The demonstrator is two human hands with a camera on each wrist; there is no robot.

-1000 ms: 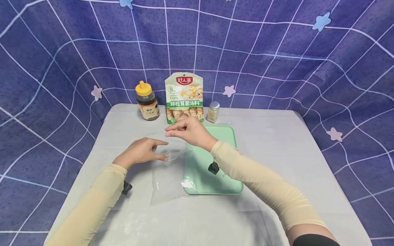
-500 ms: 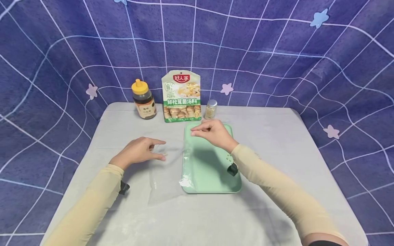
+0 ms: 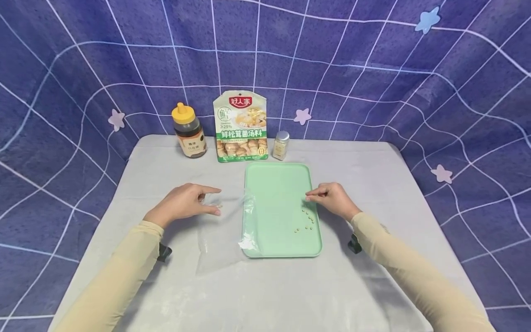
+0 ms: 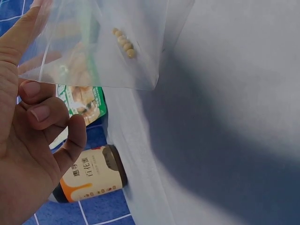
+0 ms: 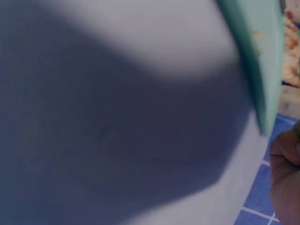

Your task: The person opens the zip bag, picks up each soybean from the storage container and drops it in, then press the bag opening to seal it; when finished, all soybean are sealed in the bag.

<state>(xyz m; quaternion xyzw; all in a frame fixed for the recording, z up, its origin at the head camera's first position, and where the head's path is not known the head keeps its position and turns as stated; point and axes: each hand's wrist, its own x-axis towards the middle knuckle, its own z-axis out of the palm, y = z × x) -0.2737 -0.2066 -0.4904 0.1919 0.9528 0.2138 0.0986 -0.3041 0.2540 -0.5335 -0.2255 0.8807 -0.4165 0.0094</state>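
My left hand (image 3: 182, 203) holds up a clear plastic bag (image 3: 220, 249), index finger and thumb straight and spread apart at its upper part. In the left wrist view, several pale round soybeans (image 4: 124, 43) show through the film, and the other fingers bend below the bag. More soybeans (image 3: 309, 217) lie scattered along the right side of a mint green tray (image 3: 275, 184), whose left edge the bag overlaps. Above the tray's right rim is my right hand (image 3: 333, 200), thumb and index tips close together. Whether a soybean sits between them is too small to see.
Behind the tray stand a honey bottle (image 3: 190, 133) with a yellow cap, a soup seasoning packet (image 3: 241, 127) and a small silver-lidded jar (image 3: 280, 145). A pale cloth covers the table (image 3: 365, 166). A blue grid-patterned curtain (image 3: 332, 55) hangs behind and at the sides.
My right hand has moved right and nearer, from above the bag, over the tray, to its right rim. My left hand stays with the bag. The camera view has shifted slightly.
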